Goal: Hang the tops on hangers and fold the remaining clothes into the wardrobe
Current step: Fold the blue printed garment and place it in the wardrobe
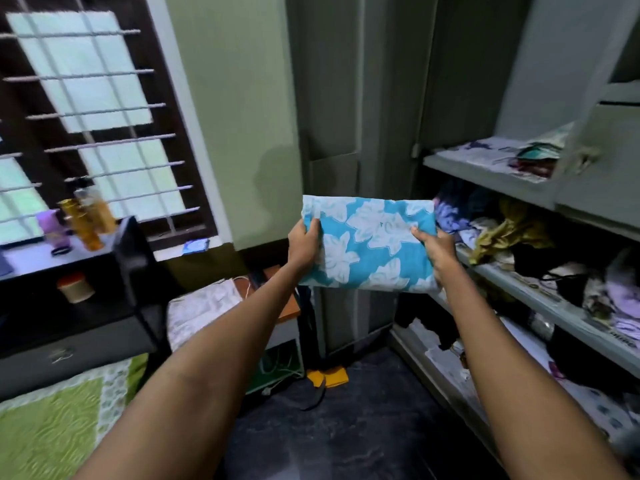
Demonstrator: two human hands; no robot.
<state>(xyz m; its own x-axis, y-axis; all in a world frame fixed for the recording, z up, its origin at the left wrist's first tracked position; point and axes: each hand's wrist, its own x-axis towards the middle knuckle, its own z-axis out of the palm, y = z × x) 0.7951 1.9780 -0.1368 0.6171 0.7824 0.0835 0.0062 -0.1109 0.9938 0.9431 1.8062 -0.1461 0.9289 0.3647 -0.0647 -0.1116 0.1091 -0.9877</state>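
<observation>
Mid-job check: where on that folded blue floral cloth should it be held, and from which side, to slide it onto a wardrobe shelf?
Grip the folded blue floral cloth by its two short side edges, as the left hand and right hand do now, thumbs on top, fingers underneath. It is a flat rectangle, so this likely keeps the folds together and leaves the far edge free.

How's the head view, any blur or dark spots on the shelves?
Head view: folded cloth and both hands, left and right, fairly sharp; window blown out bright; shelves dim, dark clothes hard to separate; edges bend from the wide lens; bottles blurred.
</observation>
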